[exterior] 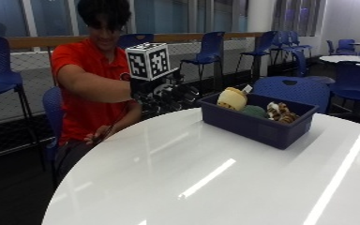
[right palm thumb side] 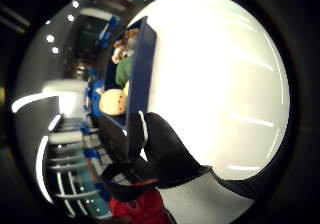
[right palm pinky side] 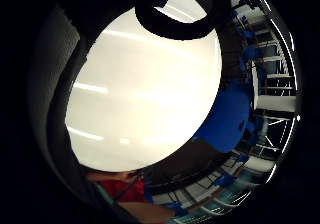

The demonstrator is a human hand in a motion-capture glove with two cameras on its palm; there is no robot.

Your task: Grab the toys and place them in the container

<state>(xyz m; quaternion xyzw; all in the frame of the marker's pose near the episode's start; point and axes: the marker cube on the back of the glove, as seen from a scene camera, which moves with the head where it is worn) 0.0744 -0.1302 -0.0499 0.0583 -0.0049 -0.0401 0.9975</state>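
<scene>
A dark blue container stands on the round white table, toward its far side. In it lie a cream plush toy, a green toy and a brown striped toy. My gloved right hand hangs in the air just off the container's left end, above the table's far edge, holding nothing, its fingers relaxed. The thumb side palm view shows the container's wall with the cream toy and green toy behind it, and a gloved finger in front. The little finger side palm view shows bare table.
The person sits at the far side of the table, their bare hand down near the lap. A blue chair stands right behind the container. More blue chairs line the windows, and another white table stands at the far right.
</scene>
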